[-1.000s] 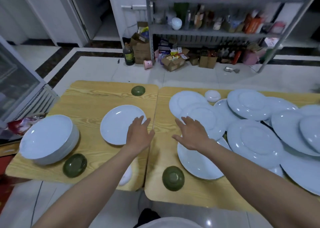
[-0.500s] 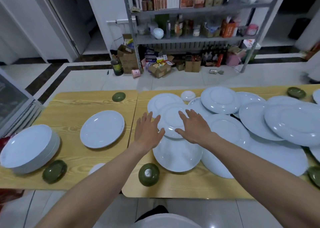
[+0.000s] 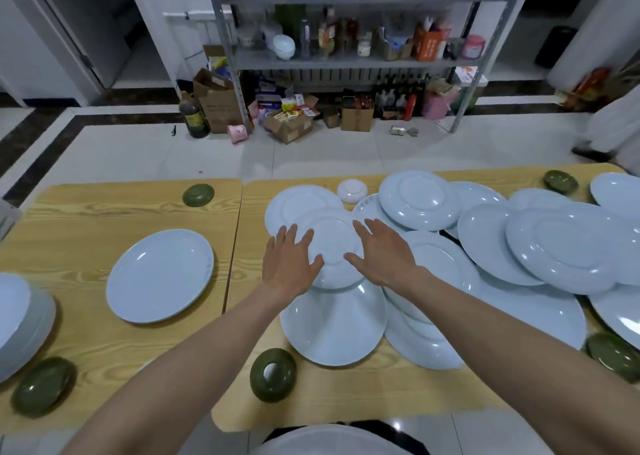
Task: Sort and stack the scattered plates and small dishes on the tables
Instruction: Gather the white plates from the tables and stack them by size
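Your left hand (image 3: 289, 264) and right hand (image 3: 382, 257) lie spread flat, gripping nothing, on an upturned plate (image 3: 332, 246) atop the pile left of centre on the right table (image 3: 311, 402). It looks glazed, stiff, slippery and breakable; hook fingers under opposite rims. Pale tiled floor and cluttered shelves (image 3: 346, 59) lie beyond.

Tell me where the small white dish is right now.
In the head view, the small white dish sits upside down at the far edge of the right table, between two overturned white plates.
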The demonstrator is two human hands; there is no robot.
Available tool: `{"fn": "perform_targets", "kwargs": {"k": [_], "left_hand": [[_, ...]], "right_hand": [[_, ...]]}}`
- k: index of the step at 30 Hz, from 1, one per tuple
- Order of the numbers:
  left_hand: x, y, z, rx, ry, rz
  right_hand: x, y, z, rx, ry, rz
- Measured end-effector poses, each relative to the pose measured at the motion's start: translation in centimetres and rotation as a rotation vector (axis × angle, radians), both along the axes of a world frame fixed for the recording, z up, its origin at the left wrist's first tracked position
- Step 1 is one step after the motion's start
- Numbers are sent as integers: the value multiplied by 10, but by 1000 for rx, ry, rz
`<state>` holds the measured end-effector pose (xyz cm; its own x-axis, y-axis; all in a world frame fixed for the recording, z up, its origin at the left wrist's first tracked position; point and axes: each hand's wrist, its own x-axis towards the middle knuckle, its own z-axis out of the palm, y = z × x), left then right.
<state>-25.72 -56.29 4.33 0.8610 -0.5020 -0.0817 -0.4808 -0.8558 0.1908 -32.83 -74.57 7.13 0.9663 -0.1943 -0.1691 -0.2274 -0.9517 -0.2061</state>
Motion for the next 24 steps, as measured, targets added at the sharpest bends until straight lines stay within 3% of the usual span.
{"fn": "perform_targets", "kwargs": {"k": [13, 24], "left_hand": [[28, -14, -29, -17, 163, 152], [51, -25, -55, -306, 511, 510]], "right_hand": [[34, -27, -33, 271, 95, -142], [71, -51, -65, 583, 127, -422]]}}
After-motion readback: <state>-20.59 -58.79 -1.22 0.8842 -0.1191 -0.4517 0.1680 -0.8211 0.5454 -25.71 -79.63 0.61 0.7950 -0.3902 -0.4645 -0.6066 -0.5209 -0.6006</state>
